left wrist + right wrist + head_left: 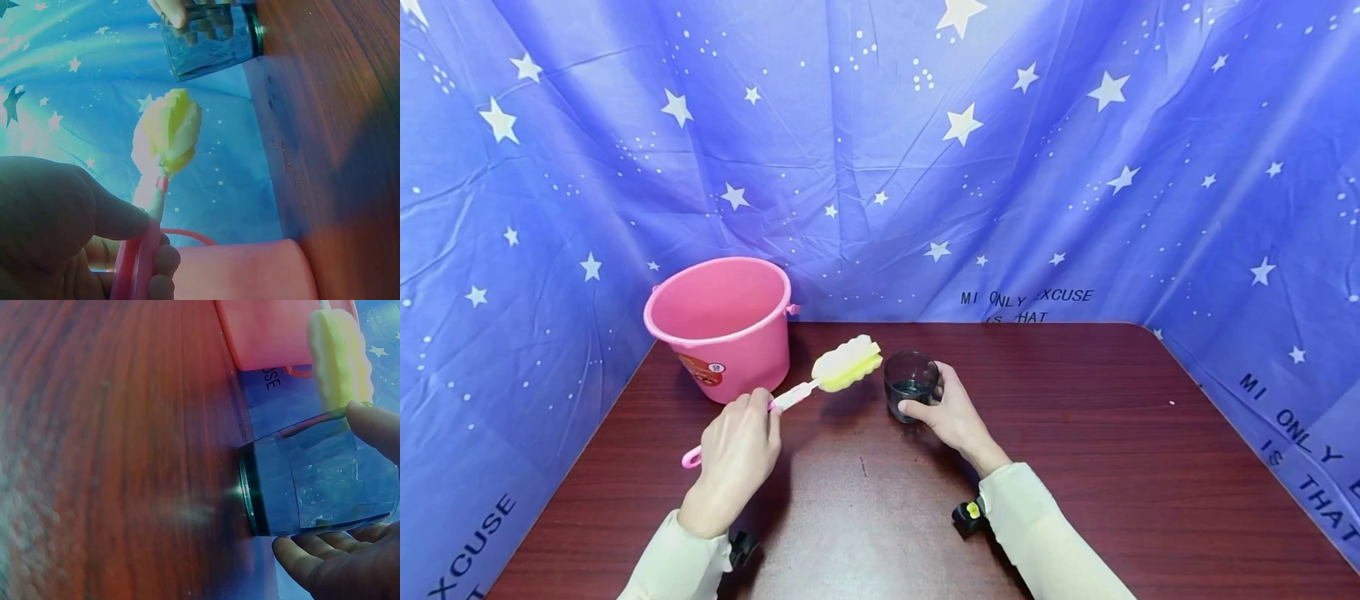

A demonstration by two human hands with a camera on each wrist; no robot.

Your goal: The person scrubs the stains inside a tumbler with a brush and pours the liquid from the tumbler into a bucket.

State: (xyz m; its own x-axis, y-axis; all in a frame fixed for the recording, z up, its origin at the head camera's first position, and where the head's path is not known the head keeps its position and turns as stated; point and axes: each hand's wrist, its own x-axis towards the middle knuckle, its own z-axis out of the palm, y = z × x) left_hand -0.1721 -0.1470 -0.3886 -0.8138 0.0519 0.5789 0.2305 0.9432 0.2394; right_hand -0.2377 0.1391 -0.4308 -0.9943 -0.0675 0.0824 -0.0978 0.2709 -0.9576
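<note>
My left hand (735,454) grips the pink and white handle of a sponge cup brush (847,364), thumb along the handle in the left wrist view. The brush's yellow and white sponge head (167,134) points toward a dark, see-through glass (910,385), a small gap apart from it in the head view. My right hand (953,417) holds this glass around its side, thumb on one side and fingers on the other. Upright, the glass (319,478) has its base at or just above the tabletop; I cannot tell whether they touch. Some clear liquid seems to lie inside.
A pink bucket (767,354) with a red label stands at the table's back left, just beyond my left hand. The dark wooden table (1075,417) reaches back to a blue star-patterned curtain (865,167) that surrounds it. Small wet spots mark the tabletop near the glass.
</note>
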